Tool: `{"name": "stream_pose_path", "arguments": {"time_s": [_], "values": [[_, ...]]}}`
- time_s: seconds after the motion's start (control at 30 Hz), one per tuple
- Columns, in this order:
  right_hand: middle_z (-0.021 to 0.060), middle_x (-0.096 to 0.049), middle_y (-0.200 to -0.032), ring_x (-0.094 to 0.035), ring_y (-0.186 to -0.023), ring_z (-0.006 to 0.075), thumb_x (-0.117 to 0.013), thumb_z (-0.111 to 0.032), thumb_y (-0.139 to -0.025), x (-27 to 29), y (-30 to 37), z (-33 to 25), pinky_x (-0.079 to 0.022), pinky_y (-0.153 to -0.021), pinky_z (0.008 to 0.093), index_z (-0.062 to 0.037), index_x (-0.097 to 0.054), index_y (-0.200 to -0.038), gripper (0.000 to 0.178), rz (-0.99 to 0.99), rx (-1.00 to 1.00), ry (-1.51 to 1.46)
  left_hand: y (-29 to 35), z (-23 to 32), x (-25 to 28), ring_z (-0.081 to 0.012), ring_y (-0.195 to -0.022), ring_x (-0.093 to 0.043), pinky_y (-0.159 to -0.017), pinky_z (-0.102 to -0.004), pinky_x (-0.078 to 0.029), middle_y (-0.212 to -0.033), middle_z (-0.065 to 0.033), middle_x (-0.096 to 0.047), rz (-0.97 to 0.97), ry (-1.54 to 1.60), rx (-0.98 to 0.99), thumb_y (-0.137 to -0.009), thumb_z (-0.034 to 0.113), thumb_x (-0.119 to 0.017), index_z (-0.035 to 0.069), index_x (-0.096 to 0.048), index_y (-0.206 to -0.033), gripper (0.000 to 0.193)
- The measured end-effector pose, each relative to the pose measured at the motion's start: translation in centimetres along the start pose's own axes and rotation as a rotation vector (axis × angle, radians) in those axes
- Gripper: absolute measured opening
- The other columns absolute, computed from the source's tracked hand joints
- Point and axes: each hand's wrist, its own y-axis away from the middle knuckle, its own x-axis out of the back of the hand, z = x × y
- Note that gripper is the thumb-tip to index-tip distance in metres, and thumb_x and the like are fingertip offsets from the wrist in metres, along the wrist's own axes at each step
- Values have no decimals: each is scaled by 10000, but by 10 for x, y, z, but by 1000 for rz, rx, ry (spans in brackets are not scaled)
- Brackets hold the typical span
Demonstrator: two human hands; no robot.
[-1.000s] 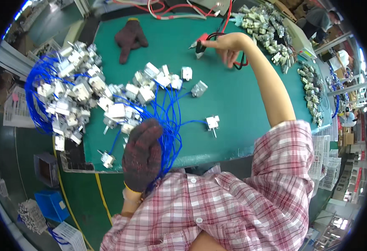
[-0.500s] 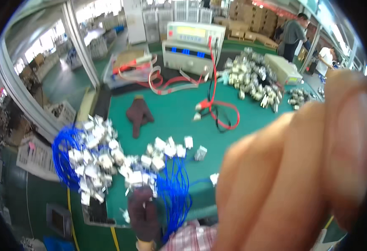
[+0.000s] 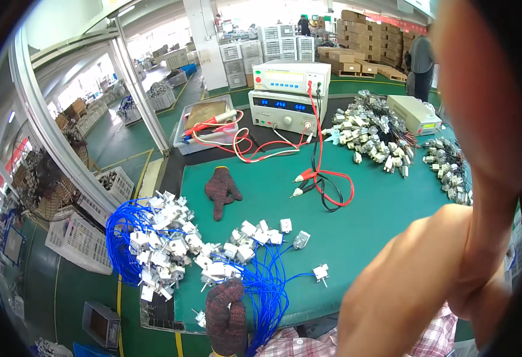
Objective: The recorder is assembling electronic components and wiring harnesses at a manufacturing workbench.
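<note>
My left hand [image 3: 225, 318], in a dark knitted glove, rests at the table's near edge with its fingers curled; a small pale bit shows between them, too little to name. Beside it run thin blue wires [image 3: 267, 297] ending in small white connectors [image 3: 246, 238]. A larger heap of these white connectors [image 3: 163, 244] lies to the left. My bare right hand [image 3: 410, 268] is raised very close to the camera on the right, large and partly blurred; its fingertips are out of sight. An empty dark glove [image 3: 220, 191] lies on the green mat [image 3: 261, 178].
At the back stand two stacked bench instruments [image 3: 288, 89] with red and black test leads [image 3: 326, 178]. A clear plastic box [image 3: 204, 128] is to their left. More connectors [image 3: 374, 134] and a beige instrument [image 3: 413, 113] sit at the back right. A person [image 3: 420, 62] stands beyond.
The view has tilted up, so the table sits lower and further right. My right hand has shifted, with one finger now stretching up along the right side. My left hand stays by the wires.
</note>
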Motion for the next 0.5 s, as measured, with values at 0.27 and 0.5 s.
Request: {"name": "stream_pose_path", "arguments": {"time_s": [0.27, 0.5], "values": [[204, -629, -891, -645, -731, 337, -527, -332, -932, -6, 4, -1, -546, -639, 388, 39, -419, -1171, 454, 106, -20, -20, 5, 3, -48, -302, -982, -579, -886, -414, -451, -1060, -158, -610, 445, 1077, 260, -802, 0, -535, 39, -587, -1036, 243], [203, -626, -875, -646, -717, 328, -527, -334, -934, -6, 8, 5, -551, -616, 379, 50, -373, -1204, 494, 185, -41, -38, -6, 2, -46, -295, -965, -582, -874, -404, -456, -1067, -154, -606, 444, 1162, 273, -816, -1, -527, 35, -581, -1035, 229]]}}
